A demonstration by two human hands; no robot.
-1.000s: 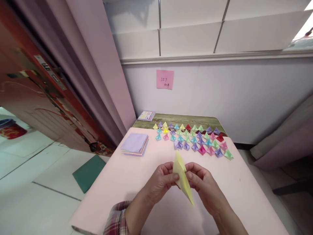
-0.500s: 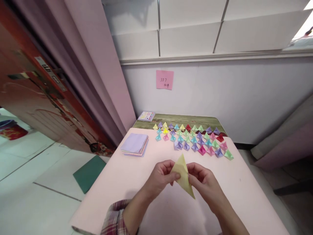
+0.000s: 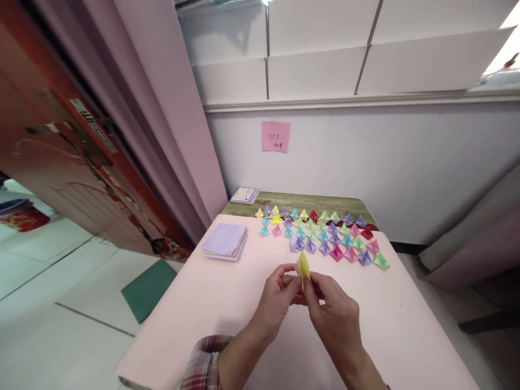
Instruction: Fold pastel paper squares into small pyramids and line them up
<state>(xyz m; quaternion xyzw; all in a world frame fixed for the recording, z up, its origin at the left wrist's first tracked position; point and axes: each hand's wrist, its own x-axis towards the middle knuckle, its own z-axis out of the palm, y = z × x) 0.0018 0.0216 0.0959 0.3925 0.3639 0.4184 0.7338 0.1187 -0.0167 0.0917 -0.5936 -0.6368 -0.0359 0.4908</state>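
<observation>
A piece of folded yellow paper (image 3: 303, 266) is pinched between both hands above the pink tabletop, its upper end curved and slightly opened out. My left hand (image 3: 280, 295) grips its lower left side between thumb and fingers. From the right, my right hand (image 3: 331, 303) pinches the same paper, the two thumbs almost meeting at its lower end. Fingers cover much of the lower part. Beyond the hands, several rows of small folded paper boats (image 3: 336, 252) in many colours stand on the table. A stack of square paper (image 3: 224, 240), lilac on top, lies to the left.
The pink-covered table (image 3: 195, 319) has a wood-patterned far strip (image 3: 284, 200) carrying a printed pad (image 3: 245, 195). A pink note (image 3: 275, 136) sticks to the wall. Left are a red door (image 3: 81, 162), a curtain (image 3: 179, 108) and a green board (image 3: 149, 289) below table level.
The yellow paper was a flat triangle held slanting; now it is bent together and narrower. My hands have drawn closer, the right one moving left. The view has shifted slightly.
</observation>
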